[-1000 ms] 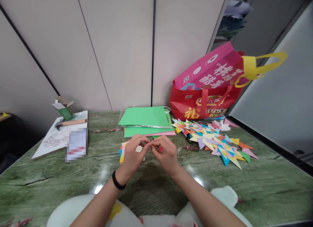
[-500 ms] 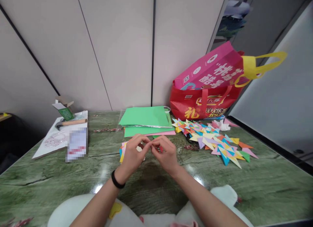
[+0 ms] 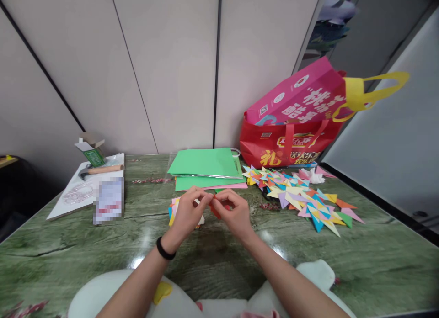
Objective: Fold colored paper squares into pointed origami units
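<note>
Between my two hands is a small red-orange piece of paper, partly hidden by the fingers. My left hand, with a black band on its wrist, pinches the paper's left side with thumb and forefinger. Opposite it, my right hand grips the paper's right side, fingers curled in. Behind and under my left hand lies a small stack of coloured paper, mostly covered. Many folded paper pieces in several colours lie heaped to the right of my hands.
Green sheets lie behind my hands. A red bag holding a pink box stands at the back right. On the left, a hammer and a small green box rest on a white board.
The red-orange paper now shows between my fingertips, where it was mostly hidden before. My fingers have shifted slightly around it. The whole view has moved a little.
</note>
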A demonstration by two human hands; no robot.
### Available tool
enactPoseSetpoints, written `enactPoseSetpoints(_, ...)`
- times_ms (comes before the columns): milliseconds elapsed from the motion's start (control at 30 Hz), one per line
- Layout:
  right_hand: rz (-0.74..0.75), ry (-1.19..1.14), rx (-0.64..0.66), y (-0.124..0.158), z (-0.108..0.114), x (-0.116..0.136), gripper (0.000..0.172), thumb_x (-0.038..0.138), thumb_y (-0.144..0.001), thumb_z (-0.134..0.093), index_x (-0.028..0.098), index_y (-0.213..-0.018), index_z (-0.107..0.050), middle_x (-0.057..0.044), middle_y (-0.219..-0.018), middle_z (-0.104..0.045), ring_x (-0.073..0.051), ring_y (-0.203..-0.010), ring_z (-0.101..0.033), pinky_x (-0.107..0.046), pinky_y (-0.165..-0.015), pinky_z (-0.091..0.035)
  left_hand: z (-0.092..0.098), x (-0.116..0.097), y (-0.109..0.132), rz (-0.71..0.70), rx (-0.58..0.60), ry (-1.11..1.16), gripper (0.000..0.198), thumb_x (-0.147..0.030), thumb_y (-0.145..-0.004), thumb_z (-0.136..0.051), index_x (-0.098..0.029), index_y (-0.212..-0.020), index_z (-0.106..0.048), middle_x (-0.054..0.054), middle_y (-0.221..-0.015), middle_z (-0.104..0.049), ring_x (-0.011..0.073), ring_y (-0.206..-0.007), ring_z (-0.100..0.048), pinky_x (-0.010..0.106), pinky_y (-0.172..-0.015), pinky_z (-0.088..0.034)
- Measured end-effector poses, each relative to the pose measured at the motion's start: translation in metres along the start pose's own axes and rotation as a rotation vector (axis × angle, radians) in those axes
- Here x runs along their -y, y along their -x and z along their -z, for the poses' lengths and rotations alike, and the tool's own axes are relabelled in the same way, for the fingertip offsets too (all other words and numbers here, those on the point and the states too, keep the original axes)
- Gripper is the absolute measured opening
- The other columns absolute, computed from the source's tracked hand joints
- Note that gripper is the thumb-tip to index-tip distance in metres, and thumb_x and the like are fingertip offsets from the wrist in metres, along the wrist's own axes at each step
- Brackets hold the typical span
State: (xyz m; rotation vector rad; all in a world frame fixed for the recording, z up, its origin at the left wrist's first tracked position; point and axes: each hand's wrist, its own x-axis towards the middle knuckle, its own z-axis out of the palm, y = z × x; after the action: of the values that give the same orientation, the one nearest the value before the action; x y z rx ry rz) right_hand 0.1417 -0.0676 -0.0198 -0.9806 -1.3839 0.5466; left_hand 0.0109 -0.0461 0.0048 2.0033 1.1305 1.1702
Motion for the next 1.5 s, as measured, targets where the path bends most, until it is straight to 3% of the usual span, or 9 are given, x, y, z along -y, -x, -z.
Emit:
enactPoseSetpoints(133, -0.124, -0.084, 0.002, -0.003, 0.001, -0.002, 0.012, 0.025, -0.072, -0.059, 0.016, -0.064, -0.060, -0.003, -0.067, -0.060, -0.014, -0.061, -0.055, -0.023, -0.052, -0.043, -0.002, 0.007, -0.001, 0.070, -0.003, 0.037, 0.028, -0.034, -0.079, -0.049, -0.016, -0.060, -0.061, 0.004, -0.068, -0.060, 0.0152, -0.064, -0.054, 0.023, -0.051, -0.043)
enactPoseSetpoints(300, -0.247, -0.205, 0.014, -0.008, 0.004, -0.003, 0.013, 0.027, -0.070, -0.061, 0.015, -0.066, -0.060, -0.002, -0.064, -0.060, -0.013, -0.059, -0.055, -0.023, -0.056, -0.044, -0.002, 0.010, -0.003, 0.161, -0.060, 0.149, 0.019, -0.033, -0.070, -0.061, -0.015, -0.077, -0.064, 0.005, -0.080, -0.067, 0.0173, -0.073, -0.060, 0.026, -0.065, -0.047)
enactPoseSetpoints(467, -0.286, -0.249, 0.076, -0.008, 0.003, -0.011, 0.014, 0.028, -0.068, -0.064, 0.015, -0.066, -0.061, -0.002, -0.065, -0.062, -0.013, -0.060, -0.056, -0.024, -0.057, -0.045, -0.002, 0.001, -0.002, 0.240, 0.080, 0.191, 0.024, -0.035, -0.067, -0.063, -0.013, -0.059, -0.067, 0.001, -0.053, -0.061, 0.0123, -0.051, -0.052, 0.021, -0.049, -0.039)
enactPoseSetpoints(600, -0.334, -0.297, 0.139, -0.008, 0.002, -0.017, 0.019, 0.033, -0.069, -0.063, 0.016, -0.077, -0.065, -0.004, -0.073, -0.066, -0.015, -0.065, -0.060, -0.026, -0.060, -0.048, -0.002, 0.000, -0.002, 0.272, -0.009, 0.232, 0.025, -0.035, -0.066, -0.064, -0.012, -0.057, -0.068, 0.000, -0.051, -0.059, 0.0103, -0.049, -0.047, 0.020, -0.047, -0.034)
enactPoseSetpoints(700, -0.329, -0.307, 0.186, -0.008, 0.002, -0.017, 0.024, 0.034, -0.070, -0.063, 0.016, -0.085, -0.067, -0.005, -0.082, -0.068, -0.018, -0.074, -0.062, -0.029, -0.067, -0.050, 0.000, 0.003, -0.002, 0.279, -0.075, 0.257, 0.027, -0.036, -0.066, -0.064, -0.012, -0.054, -0.067, 0.000, -0.050, -0.057, 0.0098, -0.048, -0.045, 0.020, -0.046, -0.033)
enactPoseSetpoints(867, -0.335, -0.341, 0.225, -0.007, 0.002, -0.015, 0.025, 0.033, -0.069, -0.063, 0.017, -0.088, -0.067, -0.005, -0.088, -0.069, -0.020, -0.080, -0.063, -0.033, -0.071, -0.051, 0.003, 0.006, -0.003, 0.230, -0.073, 0.227, 0.024, -0.036, -0.064, -0.067, -0.014, -0.054, -0.069, 0.002, -0.053, -0.061, 0.0127, -0.053, -0.050, 0.021, -0.049, -0.036)
enactPoseSetpoints(1033, -0.376, -0.331, 0.176, -0.007, 0.000, -0.019, 0.025, 0.030, -0.065, -0.066, 0.016, -0.085, -0.062, -0.004, -0.074, -0.067, -0.018, -0.068, -0.063, -0.031, -0.065, -0.050, 0.001, 0.009, -0.003, 0.244, -0.009, 0.248, 0.018, -0.032, -0.063, -0.067, -0.014, -0.063, -0.070, 0.004, -0.060, -0.066, 0.0138, -0.055, -0.054, 0.022, -0.052, -0.041)
enactPoseSetpoints(1167, -0.324, -0.249, 0.172, -0.005, -0.001, -0.018, 0.017, 0.026, -0.067, -0.064, 0.016, -0.079, -0.056, -0.002, -0.067, -0.062, -0.014, -0.061, -0.059, -0.026, -0.059, -0.047, 0.000, 0.010, -0.005, 0.204, 0.023, 0.301, 0.020, -0.030, -0.064, -0.067, -0.014, -0.074, -0.071, 0.005, -0.070, -0.068, 0.0160, -0.064, -0.058, 0.023, -0.059, -0.044)
enactPoseSetpoints(1500, -0.262, -0.161, 0.211, -0.003, -0.002, -0.012, 0.014, 0.025, -0.068, -0.061, 0.015, -0.078, -0.057, -0.002, -0.068, -0.061, -0.013, -0.059, -0.057, -0.023, -0.055, -0.044, 0.000, 0.010, -0.004, 0.329, -0.121, 0.398, 0.017, -0.030, -0.057, -0.071, -0.013, -0.062, -0.070, 0.005, -0.064, -0.068, 0.0146, -0.059, -0.056, 0.024, -0.056, -0.043)
